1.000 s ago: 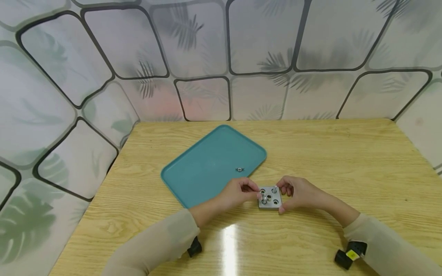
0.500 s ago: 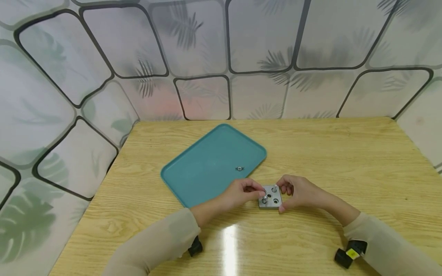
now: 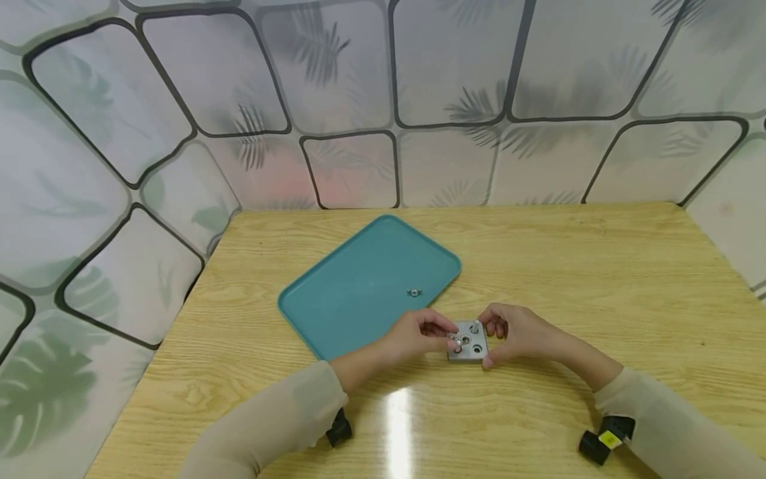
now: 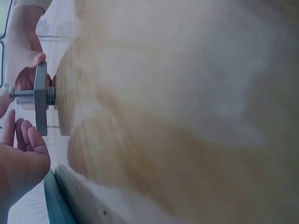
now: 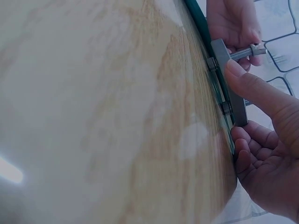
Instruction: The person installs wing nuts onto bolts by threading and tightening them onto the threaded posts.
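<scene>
A square metal plate (image 3: pixel 468 354) with several holes lies low over the table between my hands. My right hand (image 3: pixel 529 334) grips its right edge, thumb on the near corner and fingers at the far one. Through the plate stands a bolt (image 5: pixel 240 54), its head under the plate, with a wing nut (image 5: pixel 256 49) near the top of its thread. My left hand (image 3: pixel 415 334) pinches this wing nut with thumb and fingertips, which partly cover it in the head view. A second bolt (image 3: pixel 475 328) rises at the plate's far right corner, beside my right fingers.
A blue-green tray (image 3: pixel 353 293) lies slantwise behind my left hand. Another wing nut (image 3: pixel 414 293) sits on it near the right edge. The wooden table (image 3: pixel 598 266) ends at a patterned wall (image 3: pixel 449 166).
My left fingers shift slightly around the wing nut, covering a far hole half a second ago and turned back a little now. The right hand and plate stay in place.
</scene>
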`<state>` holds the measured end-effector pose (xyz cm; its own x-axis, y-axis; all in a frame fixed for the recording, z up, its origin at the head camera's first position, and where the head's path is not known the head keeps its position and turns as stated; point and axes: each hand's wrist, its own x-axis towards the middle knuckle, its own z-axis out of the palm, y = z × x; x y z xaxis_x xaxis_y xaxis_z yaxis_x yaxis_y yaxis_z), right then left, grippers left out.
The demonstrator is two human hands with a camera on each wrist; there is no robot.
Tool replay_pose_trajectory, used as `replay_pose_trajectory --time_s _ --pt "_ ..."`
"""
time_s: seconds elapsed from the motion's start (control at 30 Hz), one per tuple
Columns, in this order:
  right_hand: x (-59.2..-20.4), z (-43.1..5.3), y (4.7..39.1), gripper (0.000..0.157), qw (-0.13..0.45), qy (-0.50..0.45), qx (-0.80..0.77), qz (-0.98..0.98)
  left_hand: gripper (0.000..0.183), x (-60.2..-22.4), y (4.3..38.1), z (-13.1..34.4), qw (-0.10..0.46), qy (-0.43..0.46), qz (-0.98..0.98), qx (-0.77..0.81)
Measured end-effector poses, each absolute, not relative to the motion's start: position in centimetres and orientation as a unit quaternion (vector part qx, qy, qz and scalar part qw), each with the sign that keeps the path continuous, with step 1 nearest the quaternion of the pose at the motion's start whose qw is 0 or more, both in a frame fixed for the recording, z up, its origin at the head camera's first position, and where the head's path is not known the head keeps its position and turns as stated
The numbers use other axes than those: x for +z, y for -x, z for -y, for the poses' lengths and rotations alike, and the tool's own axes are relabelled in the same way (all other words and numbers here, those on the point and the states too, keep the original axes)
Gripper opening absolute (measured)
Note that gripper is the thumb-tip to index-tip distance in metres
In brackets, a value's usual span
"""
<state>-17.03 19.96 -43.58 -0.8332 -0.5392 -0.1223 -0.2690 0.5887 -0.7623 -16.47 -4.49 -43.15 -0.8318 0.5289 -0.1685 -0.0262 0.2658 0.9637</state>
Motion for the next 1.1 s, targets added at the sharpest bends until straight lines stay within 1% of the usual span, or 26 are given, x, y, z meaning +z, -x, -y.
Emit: replay_pose_trajectory --time_s 0.23,0.47,0.6,0.83,1.0,1.1 --pt "-43.93 -19.99 17.14 0.062 0.174 0.233 -0.387 -0.875 0.016 -43.27 16.65 4.79 0.218 -0.151 -0.772 0.577" --pt "-43.87 -19.99 17.07 0.061 0.171 0.236 -0.387 -0.875 0.013 -43.11 16.52 4.62 0.231 -0.161 -0.771 0.572" --pt "-43.87 -19.99 17.0 0.061 0.168 0.234 -0.387 -0.876 0.016 -42.95 16.46 4.6 0.239 -0.169 -0.759 0.581" --pt "-43.95 -20.13 16.98 0.062 0.174 0.231 -0.385 -0.877 0.029 -42.65 16.32 4.56 0.262 -0.197 -0.747 0.578" --pt "-43.92 -20.1 17.04 0.062 0.176 0.232 -0.388 -0.874 0.028 -42.81 16.38 4.39 0.263 -0.208 -0.75 0.57" --pt "-44.01 -20.04 17.09 0.062 0.175 0.233 -0.388 -0.875 0.024 -43.08 16.49 4.4 0.254 -0.201 -0.749 0.578"
